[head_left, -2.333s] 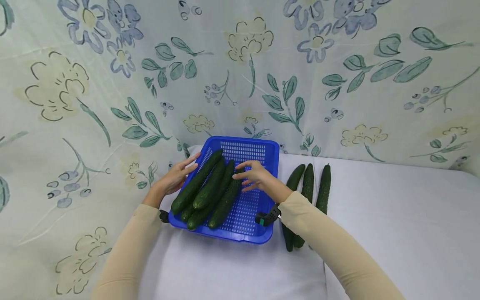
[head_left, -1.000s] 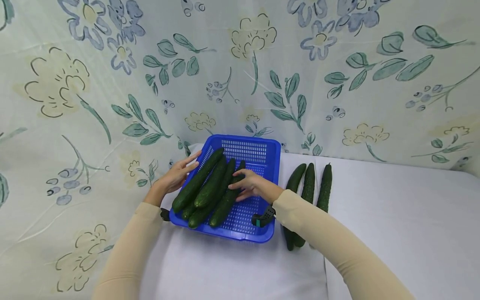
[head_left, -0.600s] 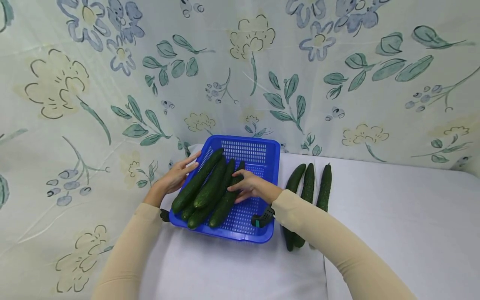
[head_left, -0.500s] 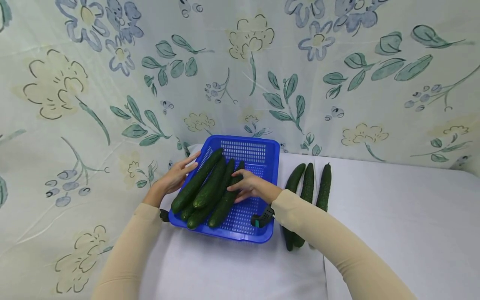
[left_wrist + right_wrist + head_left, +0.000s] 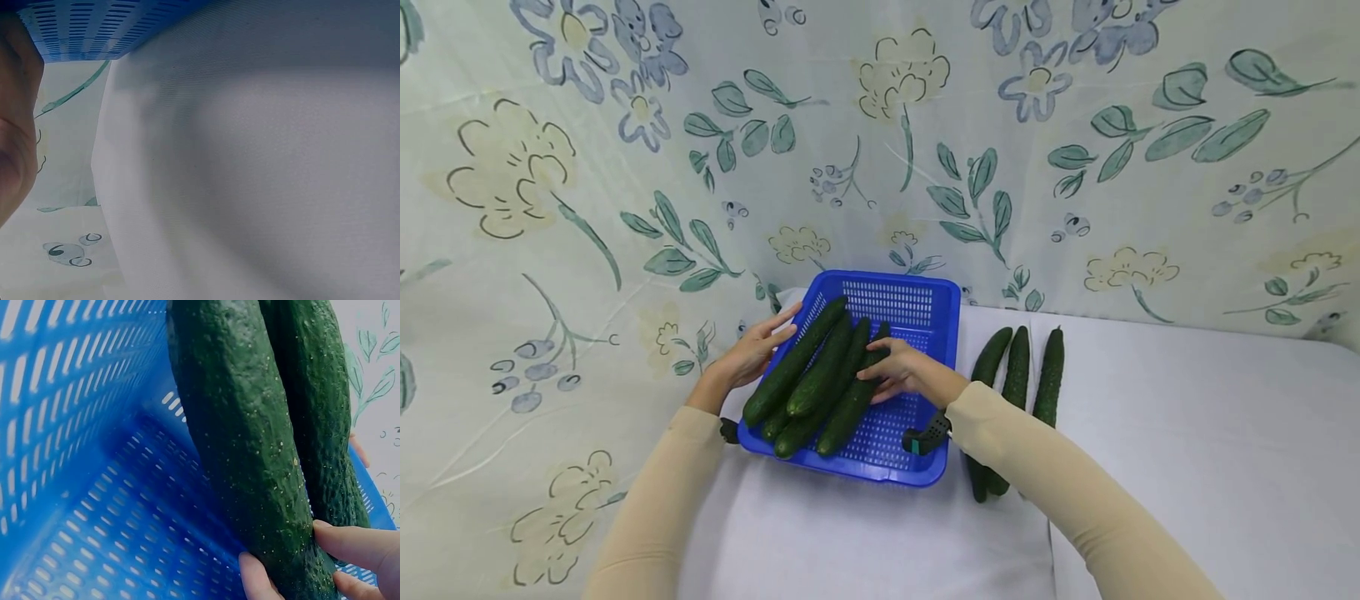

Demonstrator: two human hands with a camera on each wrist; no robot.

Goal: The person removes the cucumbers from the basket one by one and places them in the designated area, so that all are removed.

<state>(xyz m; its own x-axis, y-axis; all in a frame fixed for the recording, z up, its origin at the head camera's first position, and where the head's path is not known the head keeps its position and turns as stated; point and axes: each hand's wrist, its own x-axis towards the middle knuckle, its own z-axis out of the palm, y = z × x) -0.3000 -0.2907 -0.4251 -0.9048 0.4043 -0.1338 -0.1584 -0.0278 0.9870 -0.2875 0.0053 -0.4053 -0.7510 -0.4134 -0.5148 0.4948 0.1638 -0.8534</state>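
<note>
Several dark green cucumbers lie slanted inside a blue plastic basket [image 5: 880, 480], mostly toward its left side. My right hand [image 5: 904, 369] reaches in and holds the rightmost cucumber [image 5: 844, 423] near its upper part. In the right wrist view, thumb and fingers sit on opposite sides of that cucumber [image 5: 244, 437], and a second cucumber [image 5: 319, 406] lies close beside it. My left hand [image 5: 751, 354] rests against the basket's outer left side, its visible fingers mostly straight. Part of that hand [image 5: 15, 119] shows at the left wrist view's edge, near the basket wall [image 5: 87, 31]; its fingertips are hidden there.
Three more cucumbers lie on the white cloth [image 5: 1150, 450] right of the basket: a left one [image 5: 991, 354], a middle one [image 5: 1017, 367] and a right one [image 5: 1049, 375]. My right forearm passes over them. A flowered cloth [image 5: 850, 150] hangs behind.
Since the earliest frame, my right hand has come down and slightly left, from above the cucumbers onto the rightmost one. Over the last second hardly anything moves; the left hand stays put.
</note>
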